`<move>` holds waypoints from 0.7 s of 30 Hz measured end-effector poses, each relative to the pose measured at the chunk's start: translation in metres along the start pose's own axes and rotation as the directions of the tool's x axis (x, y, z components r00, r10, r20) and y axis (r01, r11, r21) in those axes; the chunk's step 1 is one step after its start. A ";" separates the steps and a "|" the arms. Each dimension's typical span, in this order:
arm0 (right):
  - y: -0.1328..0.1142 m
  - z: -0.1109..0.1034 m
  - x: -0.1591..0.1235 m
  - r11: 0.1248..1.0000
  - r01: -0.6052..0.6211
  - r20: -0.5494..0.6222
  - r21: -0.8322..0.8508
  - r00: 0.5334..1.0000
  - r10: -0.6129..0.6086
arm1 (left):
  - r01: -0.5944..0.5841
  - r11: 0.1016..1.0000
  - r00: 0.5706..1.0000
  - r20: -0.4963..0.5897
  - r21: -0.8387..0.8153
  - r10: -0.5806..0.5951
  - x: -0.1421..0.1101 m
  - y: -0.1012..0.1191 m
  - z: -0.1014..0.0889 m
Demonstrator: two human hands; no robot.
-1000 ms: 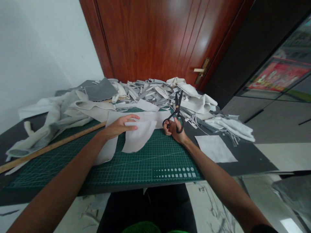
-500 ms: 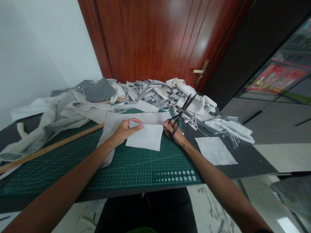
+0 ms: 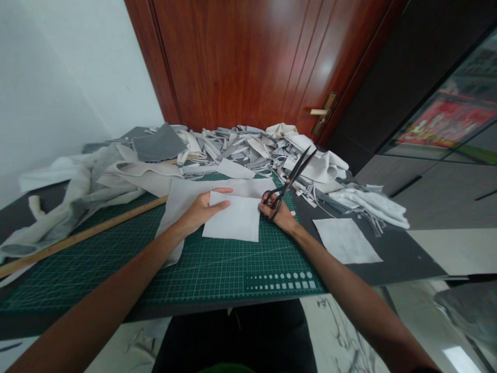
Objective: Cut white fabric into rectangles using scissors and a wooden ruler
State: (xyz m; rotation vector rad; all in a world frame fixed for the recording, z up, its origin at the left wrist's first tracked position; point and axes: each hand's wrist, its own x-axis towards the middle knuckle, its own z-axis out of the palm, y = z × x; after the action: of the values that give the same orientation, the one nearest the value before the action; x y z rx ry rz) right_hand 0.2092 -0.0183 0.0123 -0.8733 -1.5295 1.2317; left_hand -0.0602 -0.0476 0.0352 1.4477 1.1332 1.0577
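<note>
A small white fabric piece [image 3: 233,220] is held up at its upper left corner by my left hand [image 3: 200,211], the thumb on top and the fingers behind. My right hand [image 3: 280,215] has the black scissors [image 3: 289,180] hooked in it, blades slightly parted and pointing away to the upper right. Its thumb and fingertips also meet the right edge of the small piece. Beneath lies a larger pale fabric sheet [image 3: 176,199], partly hidden by my left arm and the small piece. A second white square [image 3: 347,241] rests on the dark tabletop to the right.
A green cutting mat [image 3: 217,274] covers much of the table. Along its left side runs a wooden ruler [image 3: 97,226]. Heaped grey and white fabric scraps [image 3: 233,145] line the back, before a wooden door [image 3: 240,62]. More crumpled cloth [image 3: 77,199] lies at left.
The small fabric piece has tilted and shifted very slightly. My right fingertips have moved a little left onto its edge, and the scissors have turned slightly in the hand.
</note>
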 end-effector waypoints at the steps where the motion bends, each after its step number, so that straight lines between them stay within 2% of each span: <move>1: 0.000 0.000 0.000 1.000 -0.002 0.005 -0.012 1.000 0.002 | -0.015 0.999 0.999 0.046 0.046 0.013 -0.001 0.000 -0.001; 3: 0.000 0.000 0.001 1.000 -0.013 -0.010 -0.025 1.000 0.013 | -0.077 0.985 0.995 0.073 0.154 0.066 -0.002 -0.001 -0.002; 6: -0.001 0.000 0.001 0.999 -0.037 -0.041 0.032 0.998 0.039 | -0.157 0.933 0.985 -0.018 0.323 0.172 -0.001 -0.003 -0.002; 9: -0.007 0.000 -0.002 0.989 -0.041 -0.007 0.139 0.999 0.042 | -0.151 0.898 0.974 -0.094 0.413 0.207 0.000 -0.005 -0.001; 12: -0.016 0.001 -0.007 0.975 -0.045 0.062 0.219 0.998 0.032 | -0.131 0.901 0.976 -0.107 0.414 0.192 -0.001 -0.005 0.001; 17: -0.020 0.013 -0.017 0.933 -0.113 0.244 0.340 0.969 0.029 | -0.180 0.898 0.976 -0.038 0.400 0.213 -0.005 -0.001 0.010; 19: -0.017 0.018 -0.020 0.941 -0.117 0.293 0.318 0.956 0.020 | -0.201 0.894 0.975 -0.006 0.401 0.222 -0.006 0.001 0.014; 21: -0.014 0.022 -0.019 0.980 -0.080 0.275 0.183 0.961 0.027 | -0.216 0.893 0.973 0.010 0.395 0.231 -0.007 0.001 0.017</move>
State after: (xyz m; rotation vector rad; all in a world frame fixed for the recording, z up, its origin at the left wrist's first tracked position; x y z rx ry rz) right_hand 0.1947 -0.0459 0.0203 -0.6413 -1.5749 1.5625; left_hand -0.0448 -0.0573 0.0336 1.9223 1.2805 1.0553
